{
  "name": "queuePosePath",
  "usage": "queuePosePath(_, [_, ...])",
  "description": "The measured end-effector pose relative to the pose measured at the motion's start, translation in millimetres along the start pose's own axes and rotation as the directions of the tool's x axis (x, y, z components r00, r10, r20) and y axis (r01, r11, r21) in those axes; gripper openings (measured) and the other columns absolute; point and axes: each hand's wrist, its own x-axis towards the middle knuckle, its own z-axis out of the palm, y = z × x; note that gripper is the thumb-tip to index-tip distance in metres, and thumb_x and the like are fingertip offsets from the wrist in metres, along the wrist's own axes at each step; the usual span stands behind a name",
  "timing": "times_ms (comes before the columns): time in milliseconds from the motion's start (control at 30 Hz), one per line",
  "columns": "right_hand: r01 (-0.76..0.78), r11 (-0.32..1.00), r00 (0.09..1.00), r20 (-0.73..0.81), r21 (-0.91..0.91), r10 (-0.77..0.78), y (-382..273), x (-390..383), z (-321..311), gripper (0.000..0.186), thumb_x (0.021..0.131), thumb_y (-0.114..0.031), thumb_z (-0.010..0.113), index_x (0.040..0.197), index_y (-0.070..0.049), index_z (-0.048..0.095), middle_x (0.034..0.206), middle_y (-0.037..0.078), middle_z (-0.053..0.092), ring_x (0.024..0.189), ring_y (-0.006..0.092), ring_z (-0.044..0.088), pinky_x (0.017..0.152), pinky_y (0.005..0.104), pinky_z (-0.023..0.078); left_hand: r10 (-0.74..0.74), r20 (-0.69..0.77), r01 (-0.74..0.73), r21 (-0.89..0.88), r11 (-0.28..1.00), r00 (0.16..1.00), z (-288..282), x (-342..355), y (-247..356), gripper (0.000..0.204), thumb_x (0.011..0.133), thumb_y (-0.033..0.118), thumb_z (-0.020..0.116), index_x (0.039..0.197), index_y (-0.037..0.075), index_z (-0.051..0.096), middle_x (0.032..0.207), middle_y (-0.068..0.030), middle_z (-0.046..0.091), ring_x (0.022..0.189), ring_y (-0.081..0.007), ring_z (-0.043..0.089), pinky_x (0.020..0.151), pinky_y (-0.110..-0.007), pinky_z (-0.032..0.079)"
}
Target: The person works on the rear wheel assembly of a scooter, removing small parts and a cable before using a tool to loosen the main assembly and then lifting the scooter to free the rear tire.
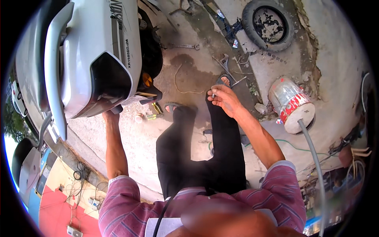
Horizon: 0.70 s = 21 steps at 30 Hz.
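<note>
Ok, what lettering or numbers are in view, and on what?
I don't copy wording out, but by place:
White bodywork: large dark lettering, plus a smaller dark line of letters and numbers.
Bucket, red-and-white: any print too blurred to read.
Small packets on the ground: too small to read.

At the upper right I see 1 dark tyre [247,23] lying flat; below it, 1 red-and-white pail [283,96], a grey pole [312,155] overlapping its pale end. Left of the tyre I make out 1 wrench [186,46] near a dark stain [187,62]. At my lower left, loose cables [81,172] sit near a red surface [53,209].
</note>
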Motion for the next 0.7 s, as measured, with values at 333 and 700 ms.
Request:
queuePosePath(333, [0.018,0.996,1.000,-0.022,0.087,-0.016,-80,-66,-32,0.018,0.104,-0.021,0.060,0.118,-0.012,0.062,0.108,0.003,0.068,0.095,0.0165,0.068,0.079,0.0295,0.052,0.041,0.072,-0.054,0.191,0.980,0.997,33,-14,13,0.050,0.104,0.037,0.050,0.147,0.012,0.050,0.146,-0.0128,0.056,0.131,-0.0328,0.055,0.110,-0.049,0.048])
queuePosePath(700, [-0.029,0.999,0.994,-0.101,0.043,0.033,-212,-36,10,0.016,0.104,-0.019,0.059,0.117,-0.011,0.060,0.109,0.006,0.068,0.096,0.0182,0.067,0.081,0.0304,0.052,-0.270,-0.277,0.256,-0.088,0.963,0.922,49,-53,-24,0.051,0.099,0.052,0.053,0.135,0.016,0.055,0.126,-0.0080,0.065,0.112,-0.0272,0.062,0.093,-0.045,0.049])
